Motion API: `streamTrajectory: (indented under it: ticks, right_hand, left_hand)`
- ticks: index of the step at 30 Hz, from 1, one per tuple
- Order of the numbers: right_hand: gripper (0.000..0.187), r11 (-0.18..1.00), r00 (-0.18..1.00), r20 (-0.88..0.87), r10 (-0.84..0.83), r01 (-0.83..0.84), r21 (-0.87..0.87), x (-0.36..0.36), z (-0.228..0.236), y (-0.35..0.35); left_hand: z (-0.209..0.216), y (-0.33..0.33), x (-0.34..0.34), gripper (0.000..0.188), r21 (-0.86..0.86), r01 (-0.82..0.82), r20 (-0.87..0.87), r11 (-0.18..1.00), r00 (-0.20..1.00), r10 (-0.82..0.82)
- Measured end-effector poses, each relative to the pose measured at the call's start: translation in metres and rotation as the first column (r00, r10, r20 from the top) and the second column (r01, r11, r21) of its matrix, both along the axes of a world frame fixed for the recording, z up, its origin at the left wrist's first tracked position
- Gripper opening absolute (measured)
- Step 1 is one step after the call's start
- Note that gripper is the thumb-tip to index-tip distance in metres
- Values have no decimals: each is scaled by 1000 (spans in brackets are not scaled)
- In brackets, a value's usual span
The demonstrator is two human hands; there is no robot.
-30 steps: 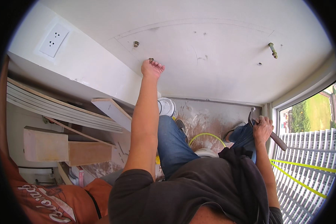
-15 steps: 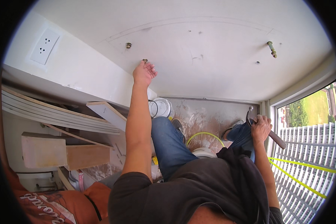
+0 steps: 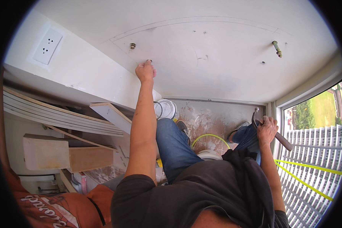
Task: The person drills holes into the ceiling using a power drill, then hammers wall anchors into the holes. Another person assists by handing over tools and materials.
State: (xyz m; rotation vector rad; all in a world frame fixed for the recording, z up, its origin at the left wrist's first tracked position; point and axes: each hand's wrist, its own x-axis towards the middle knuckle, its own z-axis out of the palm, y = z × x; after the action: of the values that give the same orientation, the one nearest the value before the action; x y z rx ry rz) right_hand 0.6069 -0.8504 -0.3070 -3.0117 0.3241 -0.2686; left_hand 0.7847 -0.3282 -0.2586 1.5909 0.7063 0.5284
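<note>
Reaching up to the white wall, my left hand has its fingers pinched round an anchor bolt, of which only the tip shows. Just above and left of it, a second brass-coloured bolt with a nut sticks out of the wall. Farther right, a longer anchor bolt projects, with a small drilled hole below it. Near my right knee, my right hand is closed on a claw hammer; its metal head points away from me.
A person in an orange shirt is close at my left, beside curved boards and boxy panels. A white bucket stands by the wall. A socket plate is at far left, a window with white slats at right.
The fingers of my left hand have curled in tighter round the bolt. My right hand keeps the hammer in about the same place. The view has shifted slightly.
</note>
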Motion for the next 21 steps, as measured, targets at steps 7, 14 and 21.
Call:
streamTrajectory:
  ticks: [7,14,21]
  right_hand:
    - [24,1000,999,28,20,-20,-6,0,-3,-3]
    - [17,1000,1000,23,-7,7,1,1,-2,-1]
    - [18,1000,1000,24,-3,3,-16,1,-2,-2]
  left_hand:
    - [-6,13,3,25,-461,61,16,885,998,-60]
    - [-10,-5,6,29,-215,-123,99,969,984,147]
    - [-6,5,0,26,-434,-33,-98,900,995,-11]
